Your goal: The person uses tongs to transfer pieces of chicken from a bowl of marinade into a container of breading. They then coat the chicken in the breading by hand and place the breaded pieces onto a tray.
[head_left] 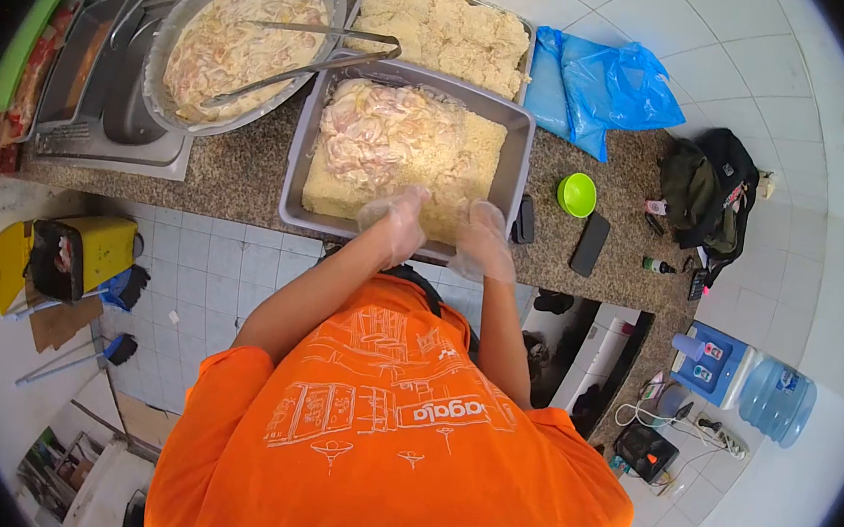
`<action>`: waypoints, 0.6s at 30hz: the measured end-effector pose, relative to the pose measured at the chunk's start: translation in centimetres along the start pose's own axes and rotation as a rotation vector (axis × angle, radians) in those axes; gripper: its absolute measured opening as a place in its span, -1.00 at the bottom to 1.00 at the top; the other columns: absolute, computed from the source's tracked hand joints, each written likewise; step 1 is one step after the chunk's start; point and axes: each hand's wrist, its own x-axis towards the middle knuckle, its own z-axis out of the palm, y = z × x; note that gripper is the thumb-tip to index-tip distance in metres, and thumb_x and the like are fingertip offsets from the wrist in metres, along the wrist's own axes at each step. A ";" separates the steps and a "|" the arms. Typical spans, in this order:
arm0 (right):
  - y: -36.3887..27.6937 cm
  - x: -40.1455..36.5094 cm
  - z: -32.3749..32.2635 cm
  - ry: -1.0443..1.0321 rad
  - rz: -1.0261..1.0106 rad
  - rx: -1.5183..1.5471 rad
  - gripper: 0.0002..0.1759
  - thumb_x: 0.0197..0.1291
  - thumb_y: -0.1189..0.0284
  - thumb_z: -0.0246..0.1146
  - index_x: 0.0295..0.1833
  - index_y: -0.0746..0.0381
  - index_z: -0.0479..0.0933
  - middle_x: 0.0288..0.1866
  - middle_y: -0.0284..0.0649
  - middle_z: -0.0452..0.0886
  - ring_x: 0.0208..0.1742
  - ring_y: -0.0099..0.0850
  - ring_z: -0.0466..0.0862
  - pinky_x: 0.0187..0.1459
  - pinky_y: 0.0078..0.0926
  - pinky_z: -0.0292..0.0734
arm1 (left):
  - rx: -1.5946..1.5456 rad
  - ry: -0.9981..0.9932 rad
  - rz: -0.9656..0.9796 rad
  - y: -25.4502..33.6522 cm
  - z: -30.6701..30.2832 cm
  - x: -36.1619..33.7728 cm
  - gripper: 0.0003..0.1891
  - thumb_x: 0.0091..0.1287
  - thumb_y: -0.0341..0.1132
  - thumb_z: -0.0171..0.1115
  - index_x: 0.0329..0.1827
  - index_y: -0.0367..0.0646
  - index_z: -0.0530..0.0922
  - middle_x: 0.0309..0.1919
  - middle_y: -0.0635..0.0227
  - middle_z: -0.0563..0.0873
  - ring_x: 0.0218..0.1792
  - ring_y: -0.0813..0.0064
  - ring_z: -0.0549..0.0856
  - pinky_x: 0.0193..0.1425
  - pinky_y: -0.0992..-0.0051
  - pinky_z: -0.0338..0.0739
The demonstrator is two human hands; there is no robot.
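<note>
A grey rectangular tub point(296, 177) stands on the counter in front of me, holding pale crumbs point(343, 196) and a heap of raw, batter-coated meat pieces point(363, 138). My left hand point(397, 223), in a clear plastic glove, is curled at the tub's near side with its fingertips down at the crumbs. Close to the near right corner, my gloved right hand point(485, 241) has its fingers bent inward over the rim. A few crumb-dusted pieces point(449, 181) lie just beyond both hands. I cannot tell what the fingers hold.
Metal tongs point(308, 75) lie across a big bowl point(152, 89) of battered meat and the tub. Behind is a tray of crumbed pieces point(442, 29). Blue plastic bags point(608, 89), a green bowl point(577, 195), a phone point(590, 244) and a backpack point(714, 194) sit rightward; a sink point(136, 88) is left.
</note>
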 end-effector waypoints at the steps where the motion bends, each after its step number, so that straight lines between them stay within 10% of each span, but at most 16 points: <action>1: -0.4 -0.2 -0.3 0.001 0.010 0.002 -0.63 0.17 0.28 0.24 -0.04 0.36 0.53 -0.06 0.19 0.58 0.09 0.16 0.54 0.15 0.03 0.38 | 0.070 0.107 -0.008 -0.7 0.6 0.6 -0.59 0.44 -0.17 -0.09 0.22 -0.19 0.45 0.13 0.11 0.61 0.13 0.17 0.60 0.26 0.15 0.45; 3: -1.8 0.1 -1.8 -0.496 -0.218 -0.287 -0.65 0.21 0.34 0.13 0.00 0.36 0.53 0.06 0.23 0.56 0.19 0.13 0.52 0.15 0.02 0.39 | 0.149 0.206 -0.015 -1.4 1.6 1.9 -0.60 0.44 -0.17 -0.11 0.18 -0.20 0.49 0.08 0.11 0.65 0.10 0.17 0.63 0.28 0.16 0.45; 10: 1.3 1.9 -2.1 -0.372 0.067 0.119 -0.65 0.26 0.36 0.01 0.02 0.34 0.53 0.16 0.18 0.54 0.30 0.00 0.47 0.25 -0.12 0.36 | -0.094 -0.262 -0.048 0.0 3.2 1.8 -0.56 0.48 -0.19 -0.20 0.17 -0.34 0.49 0.13 0.04 0.63 0.08 0.14 0.65 0.27 0.14 0.50; 12: 1.0 1.6 -3.7 -0.031 -0.042 0.274 -0.63 0.32 0.33 -0.01 0.05 0.34 0.54 0.23 0.16 0.51 0.32 0.00 0.45 0.29 -0.18 0.33 | -0.229 -0.262 -0.073 1.5 4.0 -1.6 -0.56 0.49 -0.18 -0.21 0.17 -0.33 0.48 0.13 0.04 0.63 0.07 0.15 0.66 0.27 0.15 0.50; 14: -2.3 1.5 -8.4 -0.093 -0.016 0.238 -0.58 0.39 0.28 -0.05 0.12 0.32 0.53 0.26 0.15 0.49 0.33 0.00 0.45 0.30 -0.21 0.34 | 0.797 -0.222 0.452 3.1 3.0 -4.1 -0.62 0.48 -0.17 -0.15 0.13 -0.29 0.43 0.09 0.05 0.59 0.11 0.18 0.60 0.29 0.16 0.48; 15: -3.4 1.5 -9.4 -0.064 0.006 0.170 -0.59 0.40 0.28 -0.06 0.12 0.32 0.53 0.24 0.15 0.50 0.31 0.00 0.46 0.29 -0.21 0.34 | 0.089 -0.201 0.151 3.6 2.4 -2.9 -0.66 0.45 -0.19 -0.10 0.13 -0.23 0.39 0.05 0.10 0.56 0.04 0.22 0.59 0.26 0.19 0.50; 18: -2.1 3.7 -3.7 -0.113 -0.067 0.025 -0.63 0.38 0.30 -0.04 0.05 0.31 0.54 0.13 0.12 0.55 0.21 -0.01 0.50 0.22 -0.19 0.38 | -0.142 0.092 0.183 4.4 3.3 -6.1 -0.68 0.44 -0.21 -0.11 0.15 -0.18 0.37 0.08 0.12 0.50 0.02 0.24 0.56 0.29 0.15 0.47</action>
